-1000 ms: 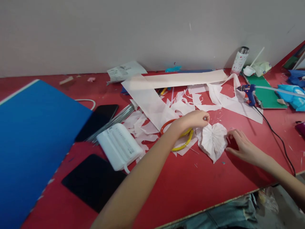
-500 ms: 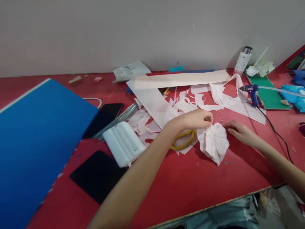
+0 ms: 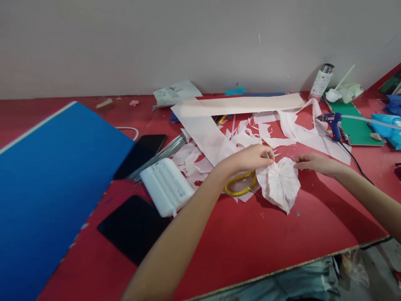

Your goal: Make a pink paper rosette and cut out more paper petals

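A pleated white paper leaf [image 3: 280, 184], pointed at its near end, is held by its far edge just above the red table. My left hand [image 3: 258, 156] pinches its upper left edge. At the upper right edge, my right hand [image 3: 308, 163] has thumb and fingers closed on the paper. Beside the leaf, to the left, a pair of yellow-handled scissors [image 3: 240, 192] lies partly under my left hand and among white paper scraps [image 3: 194, 161]; the blades are hidden.
A blue glue gun [image 3: 333, 123] with a glue stick in it rests at the right, its cord running toward the near right. A white tissue pack [image 3: 166, 186], a black tablet-like slab [image 3: 134, 228] and a large blue board [image 3: 62, 188] lie left. A bottle [image 3: 321, 81] stands by the wall.
My right hand has moved in to the leaf's right edge and taken hold of it. The leaf's sides are now drawn up and spread wider. The view has shifted slightly.
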`<state>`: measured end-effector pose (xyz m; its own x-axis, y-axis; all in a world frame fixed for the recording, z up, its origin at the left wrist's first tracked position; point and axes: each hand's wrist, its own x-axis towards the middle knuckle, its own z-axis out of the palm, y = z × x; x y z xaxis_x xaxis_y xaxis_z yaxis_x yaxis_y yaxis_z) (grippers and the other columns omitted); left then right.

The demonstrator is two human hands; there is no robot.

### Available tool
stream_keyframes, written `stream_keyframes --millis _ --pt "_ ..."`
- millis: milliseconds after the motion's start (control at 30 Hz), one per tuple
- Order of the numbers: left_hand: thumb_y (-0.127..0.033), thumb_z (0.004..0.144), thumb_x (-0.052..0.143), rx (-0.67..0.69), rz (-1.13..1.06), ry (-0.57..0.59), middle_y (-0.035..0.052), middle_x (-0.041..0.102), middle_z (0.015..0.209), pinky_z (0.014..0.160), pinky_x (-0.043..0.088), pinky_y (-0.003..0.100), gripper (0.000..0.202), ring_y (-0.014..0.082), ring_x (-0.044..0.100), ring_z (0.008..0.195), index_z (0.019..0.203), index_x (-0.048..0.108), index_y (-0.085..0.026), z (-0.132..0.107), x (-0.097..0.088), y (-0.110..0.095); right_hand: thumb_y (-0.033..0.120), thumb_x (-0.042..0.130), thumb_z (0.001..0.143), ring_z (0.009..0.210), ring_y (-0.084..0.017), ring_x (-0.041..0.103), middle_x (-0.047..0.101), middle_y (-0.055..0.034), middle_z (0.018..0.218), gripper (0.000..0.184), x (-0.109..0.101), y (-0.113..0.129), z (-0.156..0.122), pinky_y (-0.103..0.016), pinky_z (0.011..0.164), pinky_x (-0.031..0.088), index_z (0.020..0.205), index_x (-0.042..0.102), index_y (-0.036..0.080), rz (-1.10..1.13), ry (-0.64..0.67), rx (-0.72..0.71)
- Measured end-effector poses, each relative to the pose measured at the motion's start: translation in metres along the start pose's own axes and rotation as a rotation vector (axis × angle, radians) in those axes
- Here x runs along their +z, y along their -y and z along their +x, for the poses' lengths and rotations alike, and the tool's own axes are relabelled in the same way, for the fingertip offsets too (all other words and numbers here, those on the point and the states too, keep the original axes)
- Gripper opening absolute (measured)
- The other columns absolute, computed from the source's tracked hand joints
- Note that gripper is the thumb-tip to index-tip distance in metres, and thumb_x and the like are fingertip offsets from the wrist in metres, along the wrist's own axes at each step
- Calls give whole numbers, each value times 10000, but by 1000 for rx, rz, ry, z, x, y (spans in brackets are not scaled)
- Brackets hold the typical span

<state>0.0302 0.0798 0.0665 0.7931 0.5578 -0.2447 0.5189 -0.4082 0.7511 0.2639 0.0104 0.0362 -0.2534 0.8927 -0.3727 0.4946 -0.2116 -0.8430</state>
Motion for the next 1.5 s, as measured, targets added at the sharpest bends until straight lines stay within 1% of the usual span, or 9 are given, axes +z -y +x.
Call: stream_keyframes --millis 167,333,533,633,833,1000,1133,1267,1500 --pt "-303 746 487 -5 -119 -1 50 656 856 667 399 272 246 164 561 764 862 644 -153 -4 2 10 354 641 740 636 -112 571 624 1 702 193 8 5 -2 -261 618 428 753 578 171 271 24 104" --pt "-298 743 500 -57 -265 30 36 653 855 643 394 260 283 148 544 722 936 656 -163 -10 2 22 334 668 731 639 -109 590 616 12 692 196 12 6 0 -265 624 447 729 553 174 402 -15 77" --pt "-333 738 528 -106 -221 48 -15 532 621 555 324 248 199 112 441 572 702 614 -157 -10 1 34 356 679 732 620 -101 582 605 23 685 223 11 -1 9 -258 605 459 758 539 184 455 -32 66" --pt "-329 751 526 -62 -234 30 -18 523 628 555 324 245 190 107 439 579 678 583 -163 -9 0 32 349 682 727 618 -97 570 596 26 686 218 8 2 15 -246 598 453 753 537 187 447 -50 73" --pt "-277 757 543 -52 -394 -200 -12 526 644 530 334 239 110 97 438 562 748 584 -175 -6 -13 28 256 639 768 584 -97 506 573 3 665 103 -21 36 44 -248 591 433 728 567 195 316 -160 36" --pt "-181 771 522 -90 -577 -457 -61 333 523 443 206 216 96 50 287 445 676 507 -177 11 -39 28 190 580 820 553 -85 439 499 7 616 147 -57 82 97 -220 512 365 677 551 188 146 -265 -45" --pt "-137 735 525 -82 -680 -632 -61 309 497 407 167 206 179 43 288 414 591 428 -178 35 -67 36 136 548 831 594 -78 482 548 -5 695 96 -76 114 145 -255 621 410 741 580 137 16 -303 -62" --pt "-117 707 517 -132 -706 -748 -40 371 517 383 161 193 196 42 337 416 552 409 -171 56 -93 49 99 466 865 723 -63 536 579 -29 817 143 -86 133 192 -275 762 405 846 601 55 -34 -290 -39" --pt "-109 713 498 -276 -731 -977 -49 348 581 389 184 185 170 39 347 429 627 374 -187 82 -122 69 123 550 826 725 -128 551 541 -21 703 104 -81 152 257 -303 712 458 725 541 146 16 -458 -39"
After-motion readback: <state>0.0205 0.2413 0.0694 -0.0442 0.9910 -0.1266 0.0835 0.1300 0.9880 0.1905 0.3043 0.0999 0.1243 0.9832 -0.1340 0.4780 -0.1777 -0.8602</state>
